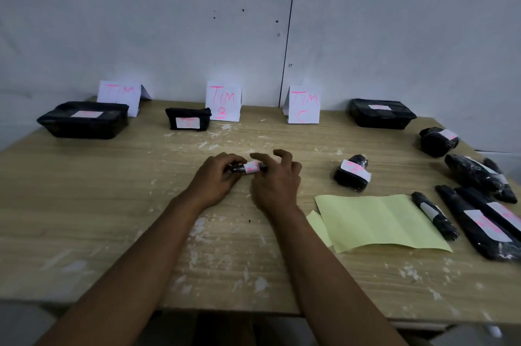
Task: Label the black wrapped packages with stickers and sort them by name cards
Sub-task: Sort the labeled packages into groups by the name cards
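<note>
Head view, hands: we see the left hand [217, 179] and the right hand [277, 179] meeting at the middle of the bench [112, 219].
Small package: a small black package [248, 168] with a white sticker around it sits between both hands, low over the bench.
Left fingers: curled, pinching the package's left end.
Right fingers: thumb and forefinger pinch the right end; the other fingers are spread and raised.
Name cards: we read TIM card [119, 96], TIM B card [223, 103] and TIM C card [304, 107] standing along the far edge.
Sorted packages: a flat black box [84, 120] lies before the left card; a smaller block [188, 119] just left of TIM B.
Right side: a yellow-green sheet [377, 221], with more labelled black packages [479, 219] beside it.
</note>
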